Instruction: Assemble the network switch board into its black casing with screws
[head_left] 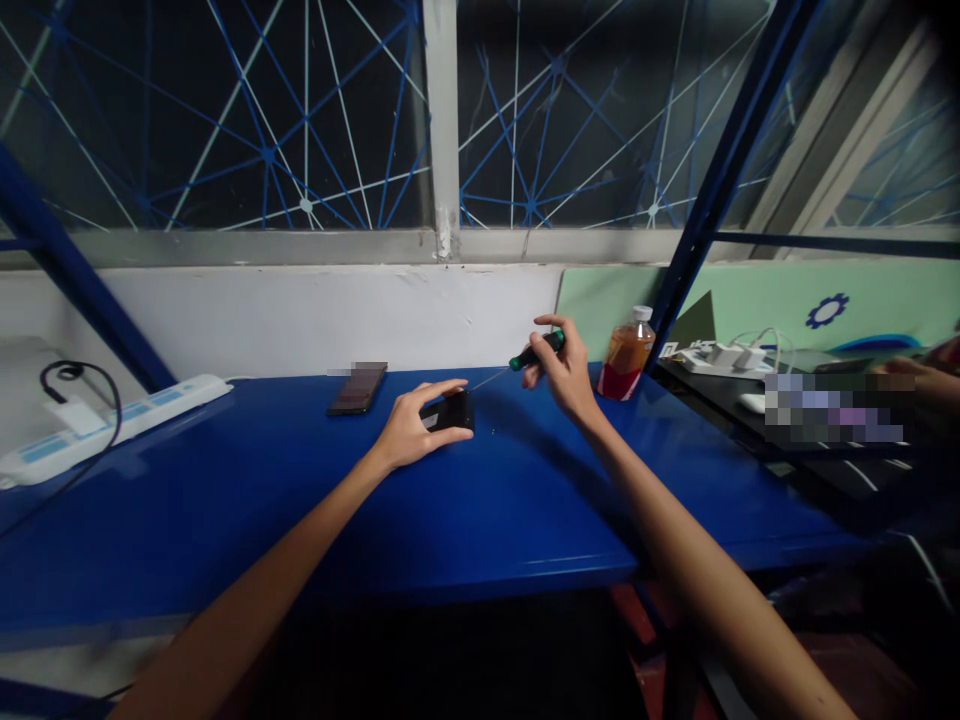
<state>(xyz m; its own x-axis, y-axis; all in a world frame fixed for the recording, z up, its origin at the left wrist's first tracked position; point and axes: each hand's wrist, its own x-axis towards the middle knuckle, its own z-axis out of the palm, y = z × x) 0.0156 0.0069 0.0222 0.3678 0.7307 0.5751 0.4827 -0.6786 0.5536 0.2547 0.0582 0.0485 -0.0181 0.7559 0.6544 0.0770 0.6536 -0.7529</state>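
Note:
My left hand (412, 428) grips a small black box-shaped device (452, 411) on the blue tabletop, thumb on the near side and fingers on the far side. A pale label shows on the device's top. In my right hand (564, 368) is a screwdriver (538, 350) with a green and black handle, held at a slant above the table. Its thin shaft points left and down, and the tip is at or close to the device's right end; whether they touch I cannot tell. Tiny specks, perhaps screws, lie on the table just right of the device.
A phone (358, 389) lies behind my left hand. On the left is a white power strip (112, 428) with a black cable. A bottle of amber drink (627, 355) stands at the back right. Beyond it, another person's hand (926, 385) shows over a dark neighbouring desk.

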